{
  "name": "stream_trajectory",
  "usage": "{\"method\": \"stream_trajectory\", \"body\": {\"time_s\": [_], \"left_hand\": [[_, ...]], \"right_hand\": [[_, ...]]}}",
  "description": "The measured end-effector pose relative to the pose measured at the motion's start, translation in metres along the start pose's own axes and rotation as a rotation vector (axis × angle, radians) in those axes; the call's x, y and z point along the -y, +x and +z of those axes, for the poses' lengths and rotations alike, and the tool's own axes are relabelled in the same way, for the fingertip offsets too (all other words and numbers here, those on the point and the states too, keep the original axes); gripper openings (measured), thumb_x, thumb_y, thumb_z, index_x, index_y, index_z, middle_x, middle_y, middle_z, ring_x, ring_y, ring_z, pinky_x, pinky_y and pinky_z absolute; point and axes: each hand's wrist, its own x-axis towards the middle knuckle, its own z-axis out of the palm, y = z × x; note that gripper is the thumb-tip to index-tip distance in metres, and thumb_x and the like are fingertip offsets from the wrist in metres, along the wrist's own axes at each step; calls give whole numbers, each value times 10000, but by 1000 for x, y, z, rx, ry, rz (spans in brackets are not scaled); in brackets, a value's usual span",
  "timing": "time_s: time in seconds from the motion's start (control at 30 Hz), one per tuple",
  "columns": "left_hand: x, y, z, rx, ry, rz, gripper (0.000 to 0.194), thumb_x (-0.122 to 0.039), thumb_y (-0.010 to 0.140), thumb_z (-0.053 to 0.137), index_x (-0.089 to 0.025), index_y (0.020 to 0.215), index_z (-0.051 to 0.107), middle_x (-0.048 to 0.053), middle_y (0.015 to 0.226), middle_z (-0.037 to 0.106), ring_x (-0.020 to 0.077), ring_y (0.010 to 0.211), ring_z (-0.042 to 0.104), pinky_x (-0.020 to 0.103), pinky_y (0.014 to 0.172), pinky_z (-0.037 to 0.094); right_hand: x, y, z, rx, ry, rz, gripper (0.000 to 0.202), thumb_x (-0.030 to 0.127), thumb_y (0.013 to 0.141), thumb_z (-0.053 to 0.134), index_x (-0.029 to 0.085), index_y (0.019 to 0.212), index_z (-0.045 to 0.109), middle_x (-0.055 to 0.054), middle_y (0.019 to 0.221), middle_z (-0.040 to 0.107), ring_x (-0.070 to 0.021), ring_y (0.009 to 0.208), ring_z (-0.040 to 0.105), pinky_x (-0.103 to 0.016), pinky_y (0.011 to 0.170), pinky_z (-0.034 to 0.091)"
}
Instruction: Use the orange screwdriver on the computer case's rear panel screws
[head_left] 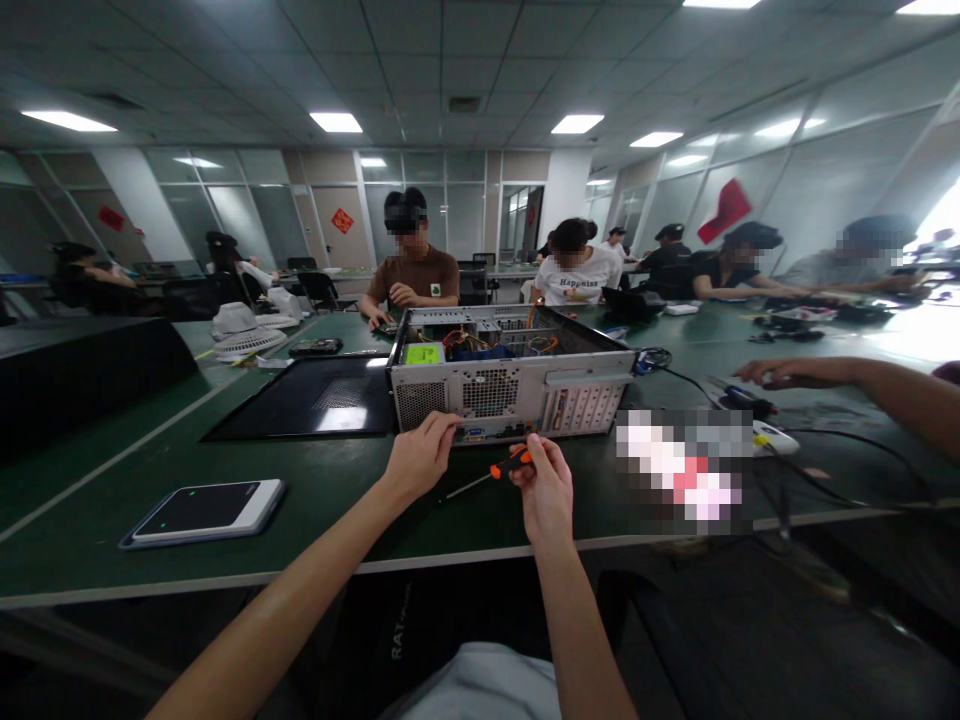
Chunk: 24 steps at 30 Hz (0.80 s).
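Note:
A desktop computer case (517, 390) lies on its side on the green table, its top open and its rear panel with ports and slot covers facing me. Wires and a yellow-green label show inside. My left hand (421, 458) is at the lower left of that panel, fingertips pinched together beside the ports; anything between them is too small to make out. In my right hand (546, 488) is a screwdriver (512, 463) with an orange and black handle, gripped just in front of the case. Its thin shaft points left and down, apart from the panel.
A black side panel (300, 395) lies left of the case. Nearer me is a flat white-edged device (206, 508). Another person's hand (787, 373) reaches in from the right, near cables and a white power strip (780, 440). Several people sit at tables beyond.

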Motion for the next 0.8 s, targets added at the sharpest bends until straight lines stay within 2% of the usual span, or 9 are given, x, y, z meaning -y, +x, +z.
{"method": "stream_trajectory", "body": {"time_s": [0.2,0.33,0.53,0.63,0.8], "left_hand": [[4,2,-5,-201,-48,-39,234,-240,1062,371,-205,1166,578,64,1077,692,162,852,686,251,692,541],[8,3,-6,-290,-93,-93,197,-255,1057,391,-203,1155,553,52,1037,693,144,792,679,238,665,526],[14,3,-4,-354,-169,-123,216,-283,1040,446,-206,1236,491,11,948,676,94,612,607,208,567,461],[15,3,-3,-363,-196,-118,243,-303,1033,474,-211,1258,471,2,950,672,80,582,583,199,544,444],[14,3,-2,-377,-210,-79,253,-336,1022,516,-214,1241,479,-13,926,694,70,572,584,188,560,465]], "right_hand": [[0,0,-1,2,34,7,511,464,560,940,202,773,557,35,681,729,-58,446,584,-162,448,496],[-2,1,-3,-4,47,15,521,449,559,944,209,788,543,30,714,747,-74,451,615,-183,467,530],[-2,3,-6,-31,75,10,511,431,569,940,218,796,536,42,720,738,-108,528,683,-221,541,578],[-2,5,-7,-41,88,1,505,420,579,935,224,806,529,64,692,713,-116,569,705,-233,594,594],[-2,6,-8,-50,92,-4,477,404,595,922,223,801,532,61,691,706,-116,555,695,-233,571,573]]}}
